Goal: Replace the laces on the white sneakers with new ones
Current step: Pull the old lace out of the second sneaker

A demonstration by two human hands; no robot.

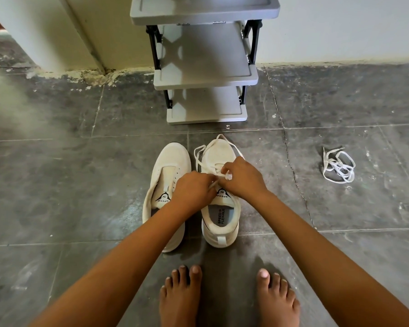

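While over one sneaker (219, 152), left hand (194, 190) and right hand (243, 178) both tight on its lace (196, 156)

Both hands (194, 187) thread lace (219, 140) through right sneaker (221, 208).

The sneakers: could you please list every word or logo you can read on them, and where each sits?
"S" logo above "SPEED": left sneaker tongue label.
"SPEED": right sneaker tongue label, its logo partly hidden.
"SPEED FLEXIBLE": right sneaker insole.
No text shows on the lace or the gray shoe rack.
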